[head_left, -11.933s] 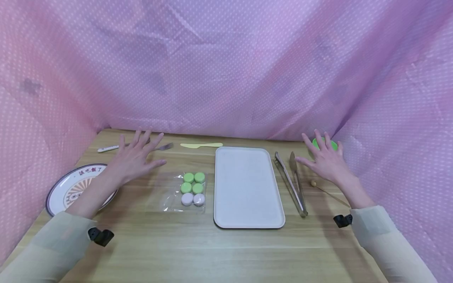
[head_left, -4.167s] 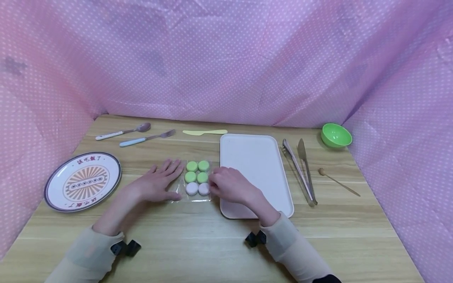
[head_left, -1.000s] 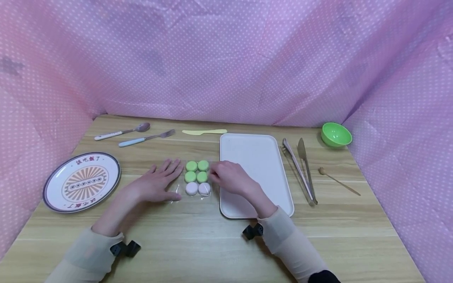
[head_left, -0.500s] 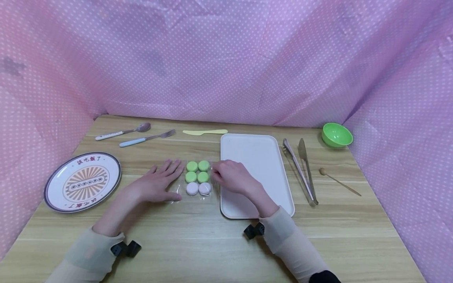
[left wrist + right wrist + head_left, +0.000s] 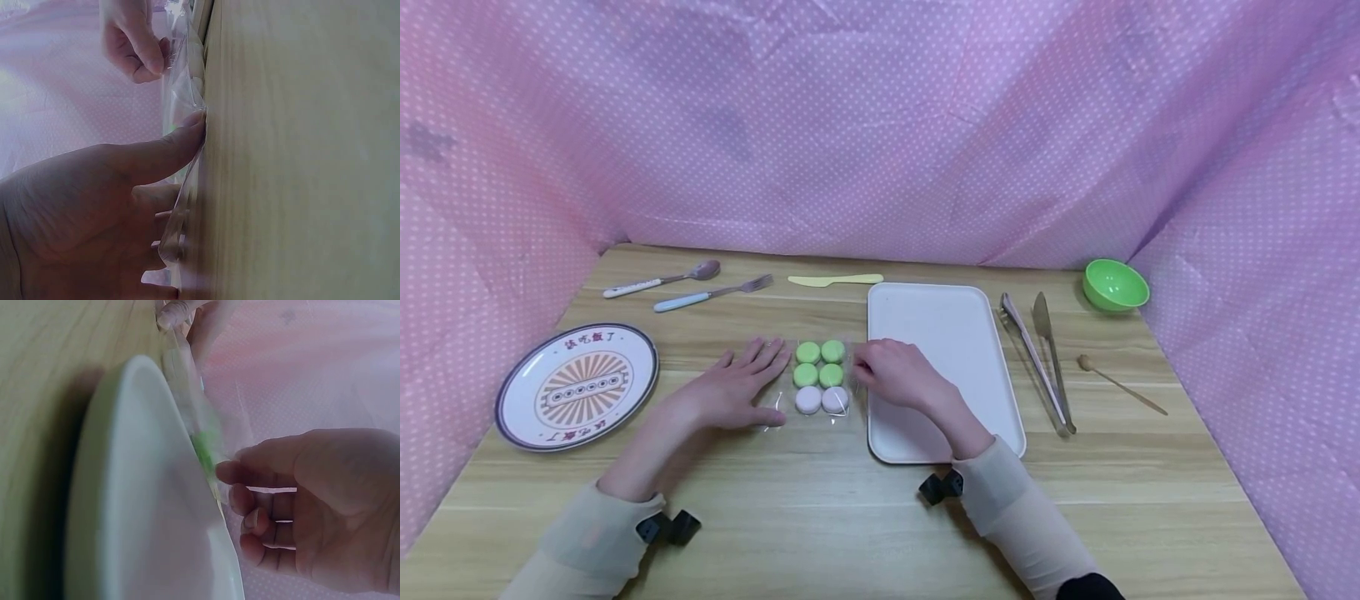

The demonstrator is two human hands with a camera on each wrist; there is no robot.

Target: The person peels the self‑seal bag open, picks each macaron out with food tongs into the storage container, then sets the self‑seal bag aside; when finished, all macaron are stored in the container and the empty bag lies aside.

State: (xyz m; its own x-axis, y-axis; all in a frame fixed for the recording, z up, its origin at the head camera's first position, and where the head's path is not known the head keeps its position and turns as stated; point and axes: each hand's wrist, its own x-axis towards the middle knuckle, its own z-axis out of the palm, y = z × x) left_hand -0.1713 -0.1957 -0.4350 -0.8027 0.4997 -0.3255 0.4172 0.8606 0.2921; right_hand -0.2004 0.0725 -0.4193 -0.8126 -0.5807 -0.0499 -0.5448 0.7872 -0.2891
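Observation:
A clear plastic bag (image 5: 782,400) lies on the table with several green macarons (image 5: 807,376) and two pale lilac macarons (image 5: 808,400) in it. My left hand (image 5: 733,387) rests on the bag's left part, fingers spread and thumb on the near corner. In the left wrist view, the film lies under that thumb (image 5: 178,140). Right of the macarons, my right hand (image 5: 895,375) pinches the bag's film between thumb and index finger, over the tray's left edge. The right wrist view shows the film (image 5: 215,431) raised and stretched toward those fingertips.
A white tray (image 5: 947,333) stands directly right of the bag. Beyond it lie metal tongs (image 5: 1033,367), a metal spreader (image 5: 1052,358), a thin wooden stick (image 5: 1120,383) and a green bowl (image 5: 1115,285). A plate (image 5: 580,387), spoon (image 5: 662,281), fork (image 5: 711,294) and yellow knife (image 5: 835,281) lie left and behind.
Both hands have come from raised and spread to the bag. Since then the right hand has shifted slightly away from me and rightward, drawing the film; the left hand stays put.

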